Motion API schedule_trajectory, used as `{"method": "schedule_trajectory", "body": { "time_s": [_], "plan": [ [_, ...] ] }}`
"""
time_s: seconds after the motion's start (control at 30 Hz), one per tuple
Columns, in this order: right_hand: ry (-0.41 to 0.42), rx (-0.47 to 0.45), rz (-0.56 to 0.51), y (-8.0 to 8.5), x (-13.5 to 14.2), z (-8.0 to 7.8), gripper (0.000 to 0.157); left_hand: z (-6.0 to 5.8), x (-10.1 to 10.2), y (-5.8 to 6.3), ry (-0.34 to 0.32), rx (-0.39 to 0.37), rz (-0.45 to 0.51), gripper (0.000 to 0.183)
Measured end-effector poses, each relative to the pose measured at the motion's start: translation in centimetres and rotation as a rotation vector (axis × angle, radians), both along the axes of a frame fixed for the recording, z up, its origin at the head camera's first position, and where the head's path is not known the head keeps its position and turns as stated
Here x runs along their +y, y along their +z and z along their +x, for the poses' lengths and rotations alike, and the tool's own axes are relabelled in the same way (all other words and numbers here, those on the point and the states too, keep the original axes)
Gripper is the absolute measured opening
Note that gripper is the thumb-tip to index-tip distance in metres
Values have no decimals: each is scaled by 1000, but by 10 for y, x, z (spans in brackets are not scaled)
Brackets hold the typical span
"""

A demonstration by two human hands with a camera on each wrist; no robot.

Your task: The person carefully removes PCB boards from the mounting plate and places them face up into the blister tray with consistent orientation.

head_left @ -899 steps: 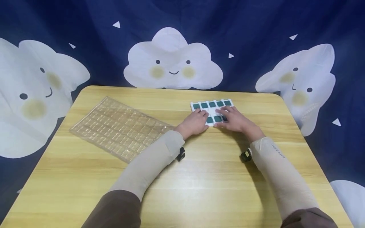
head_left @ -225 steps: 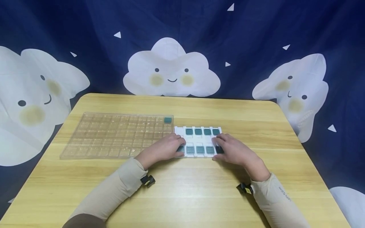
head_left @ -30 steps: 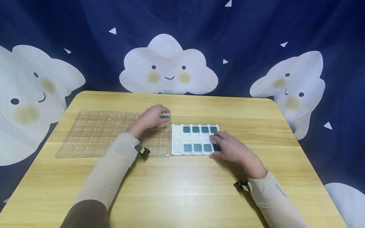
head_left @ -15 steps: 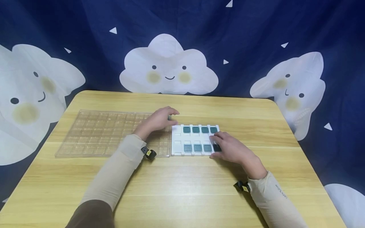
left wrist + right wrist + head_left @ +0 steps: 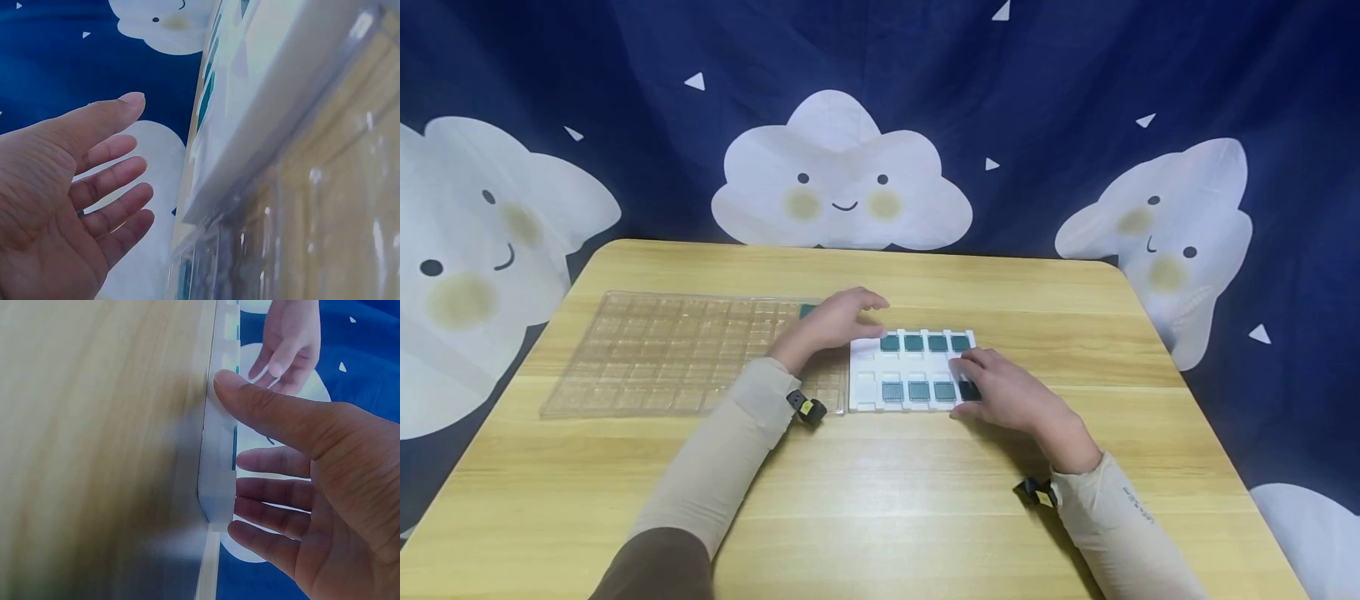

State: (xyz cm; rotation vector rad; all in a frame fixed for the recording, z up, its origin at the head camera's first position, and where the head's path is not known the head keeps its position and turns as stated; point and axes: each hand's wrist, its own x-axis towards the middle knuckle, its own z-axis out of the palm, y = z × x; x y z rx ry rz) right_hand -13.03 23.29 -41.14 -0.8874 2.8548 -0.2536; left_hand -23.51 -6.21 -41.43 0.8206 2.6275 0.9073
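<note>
My left hand (image 5: 841, 321) hovers over the far right corner of a clear plastic tray (image 5: 662, 400), fingers spread and holding nothing. A green chip (image 5: 807, 311) sits in that tray's far row, just left of the hand. Butted against it on the right is a white tray (image 5: 865, 354) with two rows of green chips (image 5: 913, 342); its near left slot is bare. My right hand (image 5: 1011, 390) grips the white tray's right end, thumb on the near side and fingers over the top, covering part of a dark chip. The right wrist view shows the thumb (image 5: 250, 400) against the tray's side.
Both trays lie on a wooden table (image 5: 880, 517). A dark blue curtain (image 5: 1037, 67) with cloud faces hangs right behind the table's far edge. A small black device (image 5: 807, 408) is strapped at each wrist.
My left hand has left the chip in the clear tray and moved right towards the white tray. My right hand stays put. Earlier, the clear tray lay slanted and the white tray stood farther back.
</note>
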Motion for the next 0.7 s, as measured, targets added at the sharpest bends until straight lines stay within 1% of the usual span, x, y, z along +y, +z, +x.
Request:
{"method": "schedule_trajectory", "body": {
  "time_s": [0.1, 0.37, 0.7],
  "plan": [
    [0, -1, -1, 0, 0, 0, 74, 2, 4, 0, -7, -8, -6, 56],
    [5, 12, 8, -2, -1, -1, 74, 6, 15, 1, -23, -17, -63, 58],
    [-8, -1, 10, 0, -2, 0, 74, 10, 23, -3, -47, -11, -128, 56]
  ]
}}
